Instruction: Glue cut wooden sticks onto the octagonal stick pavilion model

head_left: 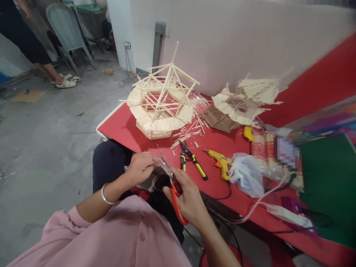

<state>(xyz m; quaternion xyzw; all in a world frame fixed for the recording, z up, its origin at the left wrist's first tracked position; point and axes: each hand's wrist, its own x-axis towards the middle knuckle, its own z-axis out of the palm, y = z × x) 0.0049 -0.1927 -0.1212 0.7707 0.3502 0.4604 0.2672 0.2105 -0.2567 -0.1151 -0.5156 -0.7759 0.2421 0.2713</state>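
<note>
My right hand (pixel 187 196) is wrapped round the orange handles of a pair of scissors (pixel 175 202), whose blades point away toward the table and stand apart. My left hand (pixel 141 168), with a silver bangle at the wrist, is pinched on a thin, clear strip (pixel 158 160) at the blades. What the strip is made of is hard to make out; a thin loop hangs below the hands. Beyond them, on the red table (pixel 116 124), stands a tiered frame of pale wooden sticks (pixel 164 107). Yellow-and-black wire strippers (pixel 191 159) lie near the scissors.
A yellow glue gun (pixel 219 161) lies beside a white plastic bag (pixel 247 176). Behind is a second stick model (pixel 236 105). Loose sticks (pixel 191 135) are scattered between. Packed sticks (pixel 263 148), cables and a green board (pixel 328 185) occupy the right. Another person (pixel 30 40) stands far left.
</note>
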